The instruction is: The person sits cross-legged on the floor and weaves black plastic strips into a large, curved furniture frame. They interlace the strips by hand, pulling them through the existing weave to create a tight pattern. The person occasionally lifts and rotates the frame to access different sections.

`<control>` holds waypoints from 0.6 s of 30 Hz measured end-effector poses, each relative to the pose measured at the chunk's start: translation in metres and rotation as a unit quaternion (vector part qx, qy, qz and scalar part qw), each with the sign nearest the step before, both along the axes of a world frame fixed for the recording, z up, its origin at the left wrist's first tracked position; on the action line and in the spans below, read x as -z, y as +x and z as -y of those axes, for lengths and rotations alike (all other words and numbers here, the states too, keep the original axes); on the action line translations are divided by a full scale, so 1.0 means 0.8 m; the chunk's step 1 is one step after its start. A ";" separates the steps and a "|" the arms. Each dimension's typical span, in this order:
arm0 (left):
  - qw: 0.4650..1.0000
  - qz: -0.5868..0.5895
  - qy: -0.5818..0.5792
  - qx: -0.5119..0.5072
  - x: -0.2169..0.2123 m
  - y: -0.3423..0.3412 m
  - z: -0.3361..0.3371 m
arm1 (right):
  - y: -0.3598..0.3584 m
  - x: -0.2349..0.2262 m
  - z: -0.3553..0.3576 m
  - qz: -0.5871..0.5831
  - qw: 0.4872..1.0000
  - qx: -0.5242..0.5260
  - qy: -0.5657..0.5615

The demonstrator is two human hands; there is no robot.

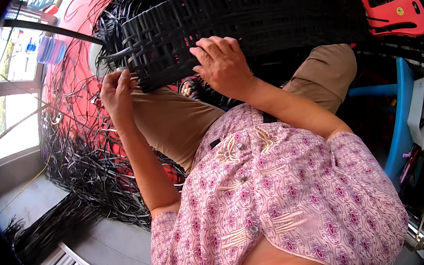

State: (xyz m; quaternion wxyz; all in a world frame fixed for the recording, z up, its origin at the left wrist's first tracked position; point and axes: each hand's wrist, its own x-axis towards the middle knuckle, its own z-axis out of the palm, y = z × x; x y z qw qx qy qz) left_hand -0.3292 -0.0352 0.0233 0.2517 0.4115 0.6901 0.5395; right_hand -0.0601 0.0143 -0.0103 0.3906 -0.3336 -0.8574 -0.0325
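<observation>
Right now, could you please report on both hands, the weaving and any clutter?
Left hand pinched by left end of woven black piece, hold unclear. Right hand open over its near edge. Loose black strips strewn left.

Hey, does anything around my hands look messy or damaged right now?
The loose black strips on your left look messy: they lie in a tangled heap, ends pointing every way. The woven black panel shows wider gaps toward its left end than its right, though I can't call that damage. Nothing looks spilled.

Strips [88, 170] — L of panel [261, 14], window [9, 119] — far L
</observation>
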 end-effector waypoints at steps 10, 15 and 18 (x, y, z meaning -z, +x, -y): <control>0.993 -0.087 -0.070 -0.046 -0.006 0.008 -0.002 | 0.015 0.008 0.008 0.014 1.000 -0.007 -0.009; 0.985 -0.120 -0.101 -0.065 -0.005 0.002 -0.009 | 0.011 0.004 0.003 0.027 0.999 -0.004 -0.019; 0.978 -0.148 -0.127 -0.081 0.002 -0.004 -0.013 | 0.009 0.001 0.001 0.030 0.999 0.002 -0.018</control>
